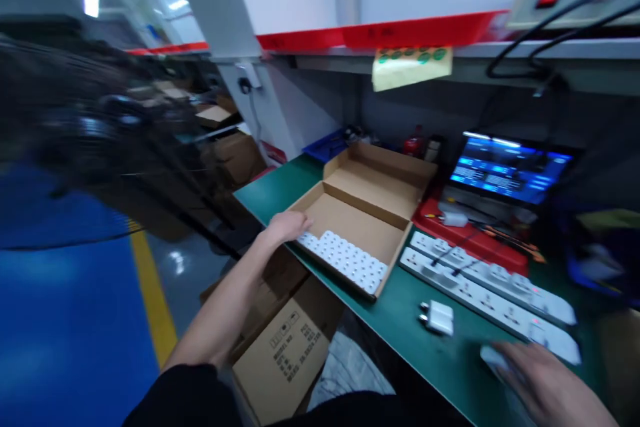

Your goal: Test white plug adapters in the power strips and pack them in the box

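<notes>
My left hand (pixel 289 225) is at the near left corner of an open cardboard box (pixel 355 217), its fingers closed over the edge. What they hold, if anything, is hidden. White plug adapters (pixel 347 259) fill the near part of the box in tight rows, just right of that hand. On the green bench my right hand (pixel 543 377) is smeared by motion, fingers curled around a pale flat object (pixel 493 357) whose kind I cannot make out. A single white charger plug (pixel 438 317) lies left of this hand, its dark pins pointing left.
Two long white power strips (pixel 465 287) lie behind the loose plug. A lit screen (pixel 507 167) and a red tray (pixel 470 233) with cables stand farther back. Below the bench edge are printed cartons (pixel 285 353). A shelf with a red strip (pixel 380 35) hangs overhead.
</notes>
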`<state>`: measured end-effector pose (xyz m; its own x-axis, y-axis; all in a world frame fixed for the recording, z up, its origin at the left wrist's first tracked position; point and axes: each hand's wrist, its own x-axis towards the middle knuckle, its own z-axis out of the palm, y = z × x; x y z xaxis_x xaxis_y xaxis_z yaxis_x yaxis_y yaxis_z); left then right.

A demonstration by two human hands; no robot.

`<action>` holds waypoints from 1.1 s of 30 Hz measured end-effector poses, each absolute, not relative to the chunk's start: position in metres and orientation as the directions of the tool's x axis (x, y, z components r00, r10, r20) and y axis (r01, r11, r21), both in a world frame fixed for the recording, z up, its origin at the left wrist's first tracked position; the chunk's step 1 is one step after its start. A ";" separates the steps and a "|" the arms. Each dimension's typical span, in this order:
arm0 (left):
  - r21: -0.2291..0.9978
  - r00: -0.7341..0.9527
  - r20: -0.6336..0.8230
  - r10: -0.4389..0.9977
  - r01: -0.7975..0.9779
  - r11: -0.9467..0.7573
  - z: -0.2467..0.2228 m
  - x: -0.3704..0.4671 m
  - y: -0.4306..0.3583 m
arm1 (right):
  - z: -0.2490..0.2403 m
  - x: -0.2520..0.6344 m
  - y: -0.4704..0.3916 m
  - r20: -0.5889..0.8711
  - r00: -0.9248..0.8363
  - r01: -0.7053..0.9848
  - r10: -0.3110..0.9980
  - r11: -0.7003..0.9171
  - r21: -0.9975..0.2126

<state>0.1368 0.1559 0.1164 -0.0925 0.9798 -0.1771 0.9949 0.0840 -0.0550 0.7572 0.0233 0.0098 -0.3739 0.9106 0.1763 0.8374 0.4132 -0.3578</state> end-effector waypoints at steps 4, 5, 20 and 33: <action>-0.010 0.190 0.118 0.975 0.982 -0.190 0.098 0.209 0.155 | 0.048 0.781 0.033 0.188 -0.170 0.928 0.967 0.222 -0.299; 0.039 0.312 0.171 0.935 0.946 -0.323 0.092 0.239 0.149 | 0.053 0.785 0.036 0.194 -0.134 0.937 0.972 0.188 -0.295; -0.075 0.942 0.077 0.328 0.334 -0.940 0.043 0.450 0.047 | 0.055 0.787 0.053 0.104 -0.060 0.946 0.993 0.090 -0.312; 0.177 0.766 0.014 0.643 0.631 -0.755 0.095 0.544 0.109 | 0.053 0.772 0.055 0.062 -0.111 0.964 0.992 0.122 -0.236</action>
